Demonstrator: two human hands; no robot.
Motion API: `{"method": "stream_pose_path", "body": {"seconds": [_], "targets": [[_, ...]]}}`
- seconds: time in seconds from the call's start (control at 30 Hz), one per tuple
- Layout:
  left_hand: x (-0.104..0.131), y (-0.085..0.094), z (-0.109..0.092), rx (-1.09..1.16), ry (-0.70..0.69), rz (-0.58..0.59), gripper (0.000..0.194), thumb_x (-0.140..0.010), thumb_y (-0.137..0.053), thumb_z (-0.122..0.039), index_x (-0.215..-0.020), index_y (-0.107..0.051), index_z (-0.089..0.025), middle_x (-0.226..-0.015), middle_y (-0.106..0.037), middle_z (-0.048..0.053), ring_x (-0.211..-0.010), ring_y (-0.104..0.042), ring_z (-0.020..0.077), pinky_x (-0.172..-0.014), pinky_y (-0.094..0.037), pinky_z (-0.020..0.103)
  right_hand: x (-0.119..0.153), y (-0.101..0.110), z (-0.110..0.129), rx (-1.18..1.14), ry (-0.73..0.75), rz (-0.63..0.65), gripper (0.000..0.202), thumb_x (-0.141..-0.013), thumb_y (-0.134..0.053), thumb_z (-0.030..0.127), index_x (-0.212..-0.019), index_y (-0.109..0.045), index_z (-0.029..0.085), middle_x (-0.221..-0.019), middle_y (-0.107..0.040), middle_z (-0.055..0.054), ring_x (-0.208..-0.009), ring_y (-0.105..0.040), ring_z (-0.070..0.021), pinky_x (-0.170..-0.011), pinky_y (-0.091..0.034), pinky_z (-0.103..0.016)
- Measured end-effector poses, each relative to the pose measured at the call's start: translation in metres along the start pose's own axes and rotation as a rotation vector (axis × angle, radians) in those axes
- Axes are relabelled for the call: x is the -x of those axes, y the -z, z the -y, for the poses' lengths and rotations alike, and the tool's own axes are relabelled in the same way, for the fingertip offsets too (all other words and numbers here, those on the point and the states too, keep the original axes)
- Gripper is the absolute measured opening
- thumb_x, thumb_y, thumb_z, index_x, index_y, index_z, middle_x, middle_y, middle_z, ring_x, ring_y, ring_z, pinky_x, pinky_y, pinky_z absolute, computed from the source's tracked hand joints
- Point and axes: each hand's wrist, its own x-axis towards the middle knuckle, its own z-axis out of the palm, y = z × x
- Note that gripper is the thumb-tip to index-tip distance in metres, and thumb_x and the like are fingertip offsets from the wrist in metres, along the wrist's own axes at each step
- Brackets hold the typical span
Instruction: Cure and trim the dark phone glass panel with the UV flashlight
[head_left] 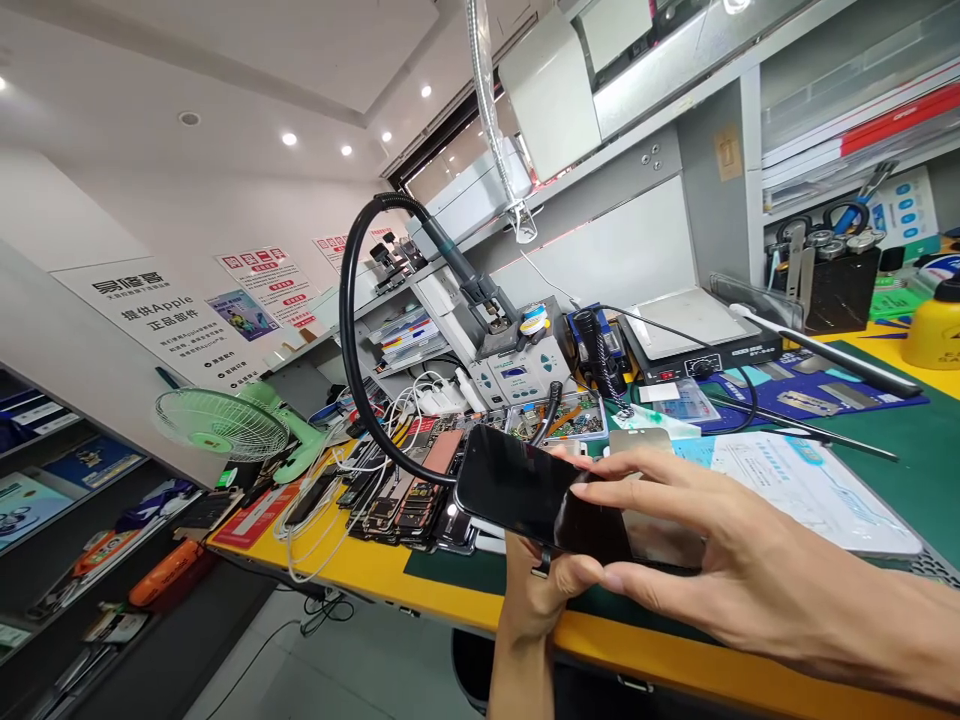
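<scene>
Bench edge [615, 645], yellow and bare below the hands, is where a dropped phone could be sent over, if the grip were loosened. Behind, the thick black hose [349, 310] is looped close to the far end of the phone (contact between them cannot be told), so a snag could be caused by a swing that way. A scratch could be picked up from the pile of phone parts [427, 480] if the glass were lowered onto it. By the right hand [750, 560], held open with fingers spread at the screen, smudges could be left or a tilt caused by uneven pressing. By the left hand [555, 590], the black phone [517, 490] is gripped from beneath, aloft over the bench
</scene>
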Motion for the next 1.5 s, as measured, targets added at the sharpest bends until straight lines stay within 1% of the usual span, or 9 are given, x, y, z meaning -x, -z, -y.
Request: {"method": "stream_pose_path", "body": {"seconds": [0.1, 0.27, 0.53, 0.73, 0.93, 1.03, 1.13, 1.3, 1.5], "targets": [[-0.003, -0.001, 0.003, -0.043, -0.086, 0.033, 0.076, -0.072, -0.084, -0.049, -0.139, -0.06, -0.025, -0.129, -0.07, 0.011, -0.136, -0.052, 0.0409, -0.116, -0.038, 0.058, 0.001, -0.001, -0.004, -0.001, -0.004, 0.009, 0.049, -0.093, -0.07, 0.039, -0.14, -0.056, 0.037, -0.148, -0.049, -0.004, -0.132, -0.055, -0.0202, -0.106, -0.053, -0.031], [-0.003, -0.004, 0.01, 0.047, -0.122, -0.064, 0.083, -0.067, -0.089, -0.045, -0.141, -0.058, -0.026, -0.131, -0.069, 0.009, -0.139, -0.049, 0.0405, -0.119, -0.035, 0.057, 0.004, -0.002, -0.009, 0.005, -0.022, 0.042, 0.049, -0.095, -0.068, 0.04, -0.142, -0.055, 0.04, -0.151, -0.045, -0.002, -0.133, -0.054, -0.0204, -0.105, -0.053, -0.03], [-0.003, 0.008, 0.013, 0.052, -0.091, 0.054, 0.077, -0.073, -0.086, -0.038, -0.143, -0.056, -0.03, -0.134, -0.067, 0.008, -0.138, -0.05, 0.0373, -0.119, -0.034, 0.055, 0.005, 0.0, -0.01, 0.068, 0.038, 0.074, 0.051, -0.097, -0.065, 0.039, -0.146, -0.052, 0.039, -0.157, -0.039, -0.003, -0.138, -0.049, -0.0211, -0.109, -0.051, -0.033], [-0.006, 0.003, 0.013, -0.001, -0.122, 0.028, 0.071, -0.077, -0.083, -0.039, -0.141, -0.057, -0.027, -0.136, -0.065, 0.011, -0.133, -0.054, 0.0372, -0.116, -0.039, 0.053, 0.001, 0.005, -0.005, 0.095, -0.019, 0.134, 0.047, -0.1, -0.059, 0.039, -0.146, -0.053, 0.036, -0.159, -0.039, -0.005, -0.139, -0.05, -0.0225, -0.112, -0.049, -0.035], [-0.011, -0.003, 0.014, -0.17, -0.181, -0.059, 0.065, -0.083, -0.077, -0.035, -0.142, -0.054, -0.021, -0.134, -0.066, 0.014, -0.127, -0.059, 0.0341, -0.11, -0.045, 0.05, 0.0, 0.007, 0.004, 0.148, -0.01, 0.051, 0.072, -0.091, -0.068, 0.044, -0.155, -0.039, 0.03, -0.156, -0.046, -0.009, -0.14, -0.05, -0.0274, -0.111, -0.05, -0.041], [-0.01, -0.009, 0.012, -0.259, -0.163, -0.036, 0.073, -0.075, -0.084, -0.029, -0.141, -0.053, -0.021, -0.139, -0.062, 0.015, -0.122, -0.062, 0.0336, -0.107, -0.048, 0.048, -0.002, 0.013, 0.009, 0.15, 0.004, -0.053, 0.076, -0.086, -0.072, 0.044, -0.152, -0.043, 0.022, -0.149, -0.054, -0.013, -0.136, -0.055, -0.029, -0.111, -0.05, -0.04], [-0.009, -0.016, 0.01, -0.241, -0.097, -0.022, 0.083, -0.066, -0.091, -0.022, -0.14, -0.052, -0.023, -0.136, -0.063, 0.014, -0.121, -0.063, 0.0337, -0.104, -0.05, 0.046, -0.004, 0.021, 0.012, 0.15, 0.012, -0.114, 0.083, -0.081, -0.077, 0.044, -0.154, -0.043, 0.02, -0.151, -0.052, -0.013, -0.136, -0.054, -0.0295, -0.112, -0.047, -0.038], [-0.007, -0.024, 0.006, -0.296, -0.068, 0.025, 0.072, -0.069, -0.089, -0.024, -0.133, -0.057, -0.024, -0.123, -0.067, 0.011, -0.108, -0.067, 0.0302, -0.095, -0.055, 0.043, -0.005, 0.032, 0.02, 0.11, 0.04, -0.072, 0.083, -0.08, -0.079, 0.044, -0.154, -0.045, 0.024, -0.155, -0.048, -0.008, -0.142, -0.047, -0.0277, -0.114, -0.041, -0.035], [-0.008, -0.023, 0.006, -0.33, -0.089, 0.059, 0.075, -0.065, -0.091, -0.03, -0.133, -0.059, -0.023, -0.12, -0.065, 0.012, -0.104, -0.066, 0.0308, -0.091, -0.057, 0.044, -0.005, 0.036, 0.023, 0.005, -0.112, -0.009, 0.087, -0.078, -0.08, 0.048, -0.155, -0.045, 0.024, -0.156, -0.047, -0.008, -0.141, -0.048, -0.0276, -0.111, -0.043, -0.032]]}}
